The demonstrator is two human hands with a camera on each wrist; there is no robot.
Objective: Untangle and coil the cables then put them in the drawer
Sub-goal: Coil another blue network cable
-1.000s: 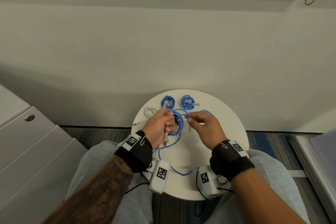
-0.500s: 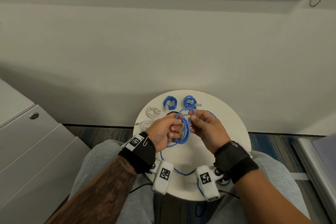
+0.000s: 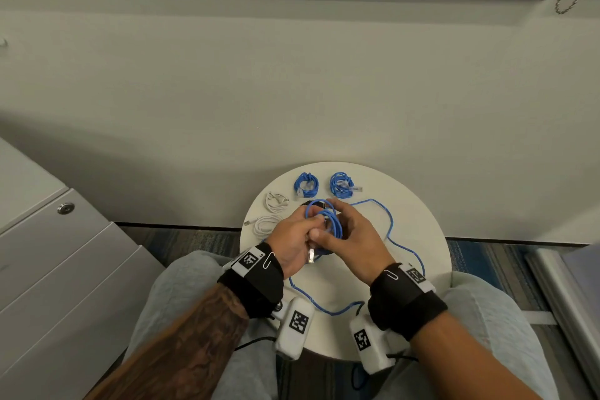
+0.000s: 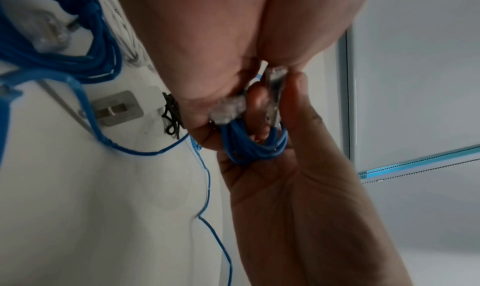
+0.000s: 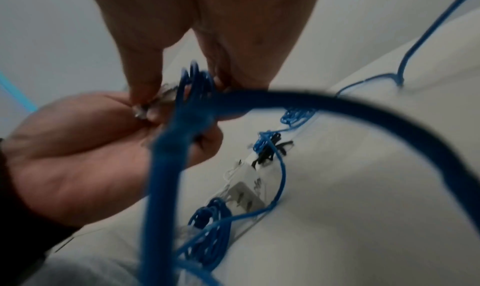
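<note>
Above the round white table (image 3: 422, 237), my left hand (image 3: 310, 229) pinches a small coil of blue cable (image 3: 328, 221) together with its clear plug (image 4: 228, 109). My right hand (image 3: 336, 232) meets it from the right, with the thumb and fingers gripping the same coil (image 4: 254, 144). The loose rest of this cable (image 3: 391, 227) trails right and curves back along the table's near edge. One loop (image 5: 337, 103) hangs blurred close to the right wrist camera. Two finished blue coils (image 3: 306, 185) (image 3: 341, 185) lie at the table's far side.
Two white cables (image 3: 276, 201) (image 3: 264, 224) lie at the table's left. A black cable (image 4: 172, 116) and a white charger (image 4: 119, 109) sit under my hands. A grey drawer cabinet (image 3: 65, 269) with a lock (image 3: 66, 208) stands to the left. A wall is right behind the table.
My right hand has swung in against my left hand and laid more blue cable onto the coil. More loose cable now lies spread on the table's right side.
</note>
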